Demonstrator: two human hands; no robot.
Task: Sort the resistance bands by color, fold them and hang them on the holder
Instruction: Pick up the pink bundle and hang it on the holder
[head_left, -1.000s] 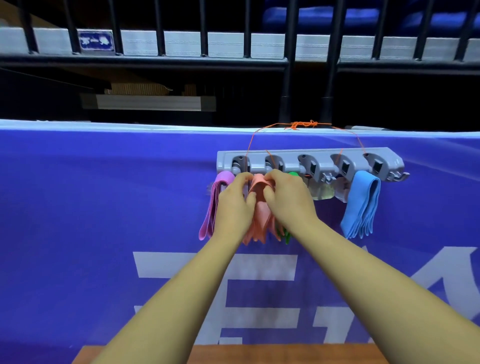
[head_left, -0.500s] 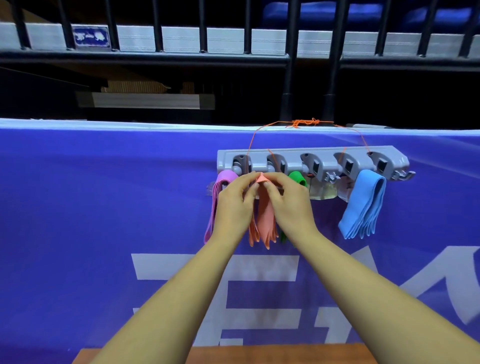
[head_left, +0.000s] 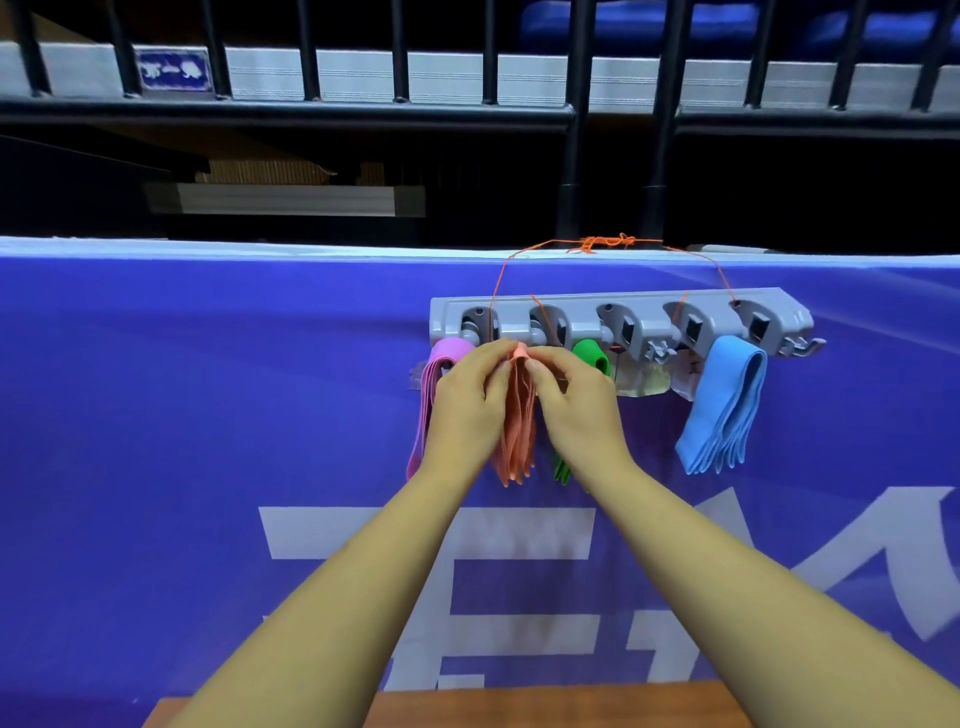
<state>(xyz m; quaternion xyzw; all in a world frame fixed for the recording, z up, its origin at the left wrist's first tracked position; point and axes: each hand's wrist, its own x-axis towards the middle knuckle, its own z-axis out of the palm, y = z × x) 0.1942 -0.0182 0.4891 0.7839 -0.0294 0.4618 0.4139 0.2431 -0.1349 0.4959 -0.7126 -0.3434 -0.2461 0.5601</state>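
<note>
A grey holder (head_left: 618, 306) with several slots hangs by orange string on a blue banner. A folded pink band (head_left: 434, 382) hangs at its left end, a green band (head_left: 590, 356) near the middle, and a folded blue band (head_left: 724, 410) at the right. Between pink and green hangs a folded orange band (head_left: 518, 431). My left hand (head_left: 465, 410) and my right hand (head_left: 576, 410) both pinch its folded top just under the second slot. My right hand covers most of the green band.
The blue banner (head_left: 208, 415) with white lettering fills the wall ahead. A black railing (head_left: 566, 114) stands above and behind it. A brown wooden surface (head_left: 519, 706) shows at the bottom edge. A crumpled clear wrapper (head_left: 641, 382) hangs under the holder.
Both hands have narrowed their grip from bunching the orange band to pinching its top fold at the second slot. The green band's top has come into sight.
</note>
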